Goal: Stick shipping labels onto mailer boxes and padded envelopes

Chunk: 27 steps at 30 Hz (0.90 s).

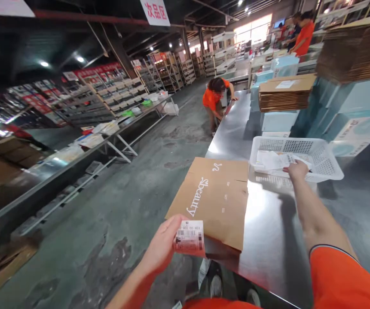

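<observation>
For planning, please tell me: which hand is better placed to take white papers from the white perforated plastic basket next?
Probably the right hand: it reaches to the white papers in the basket, while the left hand, farther away, holds a pale rectangular barcode label.

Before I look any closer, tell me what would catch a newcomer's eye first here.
First comes the flat brown cardboard with white lettering, lying on the shiny metal table at the picture's centre. Just below it in view, the left hand holds a printed label. To the right, the right hand reaches into a white basket at some papers.
</observation>
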{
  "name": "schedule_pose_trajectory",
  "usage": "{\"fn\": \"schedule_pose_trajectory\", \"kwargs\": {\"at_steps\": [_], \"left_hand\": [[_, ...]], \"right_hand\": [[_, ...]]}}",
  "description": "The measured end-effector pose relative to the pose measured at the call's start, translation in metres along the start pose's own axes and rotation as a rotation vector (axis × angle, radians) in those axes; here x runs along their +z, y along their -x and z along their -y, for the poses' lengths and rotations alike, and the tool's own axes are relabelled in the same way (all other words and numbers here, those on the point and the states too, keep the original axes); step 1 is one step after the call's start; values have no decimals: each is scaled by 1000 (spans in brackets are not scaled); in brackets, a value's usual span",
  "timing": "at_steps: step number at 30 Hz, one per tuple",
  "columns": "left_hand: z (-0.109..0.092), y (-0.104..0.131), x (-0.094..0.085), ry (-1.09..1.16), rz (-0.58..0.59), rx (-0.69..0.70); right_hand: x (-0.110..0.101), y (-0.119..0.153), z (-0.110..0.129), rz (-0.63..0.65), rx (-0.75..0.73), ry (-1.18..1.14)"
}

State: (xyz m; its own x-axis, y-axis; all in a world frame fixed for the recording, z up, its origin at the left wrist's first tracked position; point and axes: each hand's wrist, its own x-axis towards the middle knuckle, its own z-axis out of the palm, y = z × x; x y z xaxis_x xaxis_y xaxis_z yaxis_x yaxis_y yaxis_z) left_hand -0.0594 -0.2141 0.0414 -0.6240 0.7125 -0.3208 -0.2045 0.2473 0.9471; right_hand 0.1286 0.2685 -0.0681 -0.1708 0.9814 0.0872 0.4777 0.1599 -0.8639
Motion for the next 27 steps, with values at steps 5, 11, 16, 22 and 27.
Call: {"fn": "schedule_pose_trajectory", "kwargs": {"at_steps": [5, 11, 16, 22, 27], "left_hand": [[-13, -9, 17, -2, -74, 72], [-27, -26, 38, 144, 44, 132], [3, -8, 25, 140, 253, 96], [38, -7, 17, 102, 164, 36], [40, -12, 10, 28, 126, 104]], "right_hand": [[18, 50, 96, 206, -316, -174], [47, 237, 187, 1005, -720, -252], [36, 248, 196, 828, -669, -252], [45, 257, 200, 445, -1099, 173], [49, 312, 197, 825, -1277, 688]]}}
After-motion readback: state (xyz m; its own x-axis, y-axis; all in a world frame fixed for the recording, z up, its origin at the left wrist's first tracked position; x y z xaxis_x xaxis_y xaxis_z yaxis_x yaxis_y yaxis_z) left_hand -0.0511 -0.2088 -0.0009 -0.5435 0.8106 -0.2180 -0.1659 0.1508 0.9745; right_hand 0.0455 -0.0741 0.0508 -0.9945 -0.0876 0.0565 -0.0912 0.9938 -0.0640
